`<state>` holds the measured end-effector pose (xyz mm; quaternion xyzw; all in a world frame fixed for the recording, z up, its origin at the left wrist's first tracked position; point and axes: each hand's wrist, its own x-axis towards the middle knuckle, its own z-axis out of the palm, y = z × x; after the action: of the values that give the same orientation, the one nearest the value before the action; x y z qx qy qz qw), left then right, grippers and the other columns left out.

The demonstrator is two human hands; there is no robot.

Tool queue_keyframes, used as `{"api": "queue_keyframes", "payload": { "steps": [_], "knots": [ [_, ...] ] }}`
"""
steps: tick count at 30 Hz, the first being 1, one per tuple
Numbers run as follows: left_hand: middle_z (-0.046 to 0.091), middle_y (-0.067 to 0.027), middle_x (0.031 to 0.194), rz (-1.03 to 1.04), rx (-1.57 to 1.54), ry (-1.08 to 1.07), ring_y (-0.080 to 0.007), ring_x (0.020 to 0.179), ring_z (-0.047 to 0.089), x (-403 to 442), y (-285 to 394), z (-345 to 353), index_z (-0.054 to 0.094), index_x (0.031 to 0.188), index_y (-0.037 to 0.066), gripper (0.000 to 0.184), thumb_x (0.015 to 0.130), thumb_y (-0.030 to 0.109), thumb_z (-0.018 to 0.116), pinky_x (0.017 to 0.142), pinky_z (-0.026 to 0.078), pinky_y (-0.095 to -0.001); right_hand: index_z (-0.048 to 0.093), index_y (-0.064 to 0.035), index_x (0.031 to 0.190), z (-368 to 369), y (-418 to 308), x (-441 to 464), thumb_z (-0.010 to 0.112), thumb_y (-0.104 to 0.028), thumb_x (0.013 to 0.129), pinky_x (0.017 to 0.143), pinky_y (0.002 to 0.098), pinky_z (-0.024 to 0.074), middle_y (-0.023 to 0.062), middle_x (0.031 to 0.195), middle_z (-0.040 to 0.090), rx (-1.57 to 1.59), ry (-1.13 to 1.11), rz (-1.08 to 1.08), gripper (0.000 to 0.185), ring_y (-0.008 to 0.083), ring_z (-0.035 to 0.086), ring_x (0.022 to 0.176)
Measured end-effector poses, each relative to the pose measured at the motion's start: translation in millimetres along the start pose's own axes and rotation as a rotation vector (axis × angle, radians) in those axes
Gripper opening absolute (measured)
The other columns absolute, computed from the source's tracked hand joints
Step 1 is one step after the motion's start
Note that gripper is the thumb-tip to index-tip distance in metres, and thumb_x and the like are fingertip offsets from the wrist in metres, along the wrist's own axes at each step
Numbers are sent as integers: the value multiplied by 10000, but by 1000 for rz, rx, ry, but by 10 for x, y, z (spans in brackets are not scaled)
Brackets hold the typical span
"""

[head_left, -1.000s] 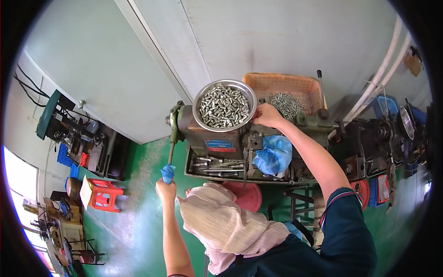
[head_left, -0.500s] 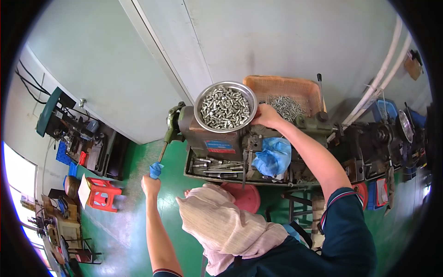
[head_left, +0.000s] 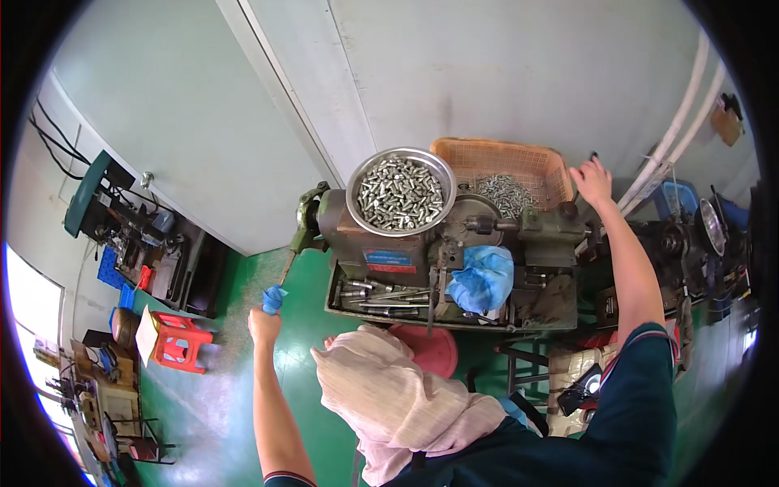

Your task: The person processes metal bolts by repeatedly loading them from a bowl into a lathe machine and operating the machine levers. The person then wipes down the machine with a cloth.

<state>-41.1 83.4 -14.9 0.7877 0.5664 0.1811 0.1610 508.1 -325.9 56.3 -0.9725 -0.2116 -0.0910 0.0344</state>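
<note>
My left hand [head_left: 264,325] is closed around the lower end of a long lever [head_left: 303,234], just below its blue wrapping [head_left: 273,300]. The lever's green upper part joins the left end of a bench lathe [head_left: 381,243]. At the machine's right end my right hand [head_left: 592,180] is closed on an upright lever, whose black knob [head_left: 595,154] shows at the fingers. A steel bowl [head_left: 441,217] full of small metal parts [head_left: 398,193] sits on top of the headstock. A blue plastic bag or cloth [head_left: 482,278] lies at the front of the lathe.
Behind the lathe stands an orange basket [head_left: 499,148] with more small metal parts [head_left: 505,193]. Tools and rods [head_left: 385,296] lie in the lathe's tray. A red stool [head_left: 180,341] is on the green floor at left. Another machine [head_left: 669,239] stands at right.
My right hand has gone from the bowl's right side to the upright lever, whose knob has moved right and slightly down. My left hand stays on its lever.
</note>
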Motion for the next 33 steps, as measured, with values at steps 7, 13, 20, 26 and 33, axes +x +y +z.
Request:
{"api": "queue_keyframes", "payload": {
  "steps": [7,13,20,26,33],
  "knots": [
    [555,-219,646,47,-59,-10,-355,659,566,-43,59,-47,597,692,14,119,635,115,567,594,428,-375,569,-25,772,-72,690,-963,476,-446,770,834,418,324,99,1005,527,-138,304,-61,431,252,419,1038],
    [560,-217,642,42,-41,4,-358,660,566,-22,32,-24,596,682,2,129,634,120,574,594,430,-377,494,-30,512,-276,664,-1129,521,-465,728,559,401,421,138,579,547,-102,188,-43,486,318,542,612],
    [561,-219,654,46,-23,36,-363,670,563,-1,4,11,603,692,12,132,633,126,575,608,430,-389,512,-30,517,-285,627,-1167,506,-489,727,540,408,423,167,569,541,-126,214,-45,505,334,538,583],
    [559,-219,654,44,-19,37,-361,669,562,-24,56,-4,603,690,14,127,635,125,577,606,430,-385,580,-17,601,-301,589,-1191,462,-551,722,589,394,433,171,611,561,-164,154,12,561,321,555,628],
    [556,-218,645,55,-23,42,-363,661,559,-45,101,-26,596,673,9,123,632,124,584,606,429,-384,582,-12,602,-310,567,-1210,462,-552,722,605,390,438,177,628,567,-157,131,52,566,325,558,644]
  ]
}}
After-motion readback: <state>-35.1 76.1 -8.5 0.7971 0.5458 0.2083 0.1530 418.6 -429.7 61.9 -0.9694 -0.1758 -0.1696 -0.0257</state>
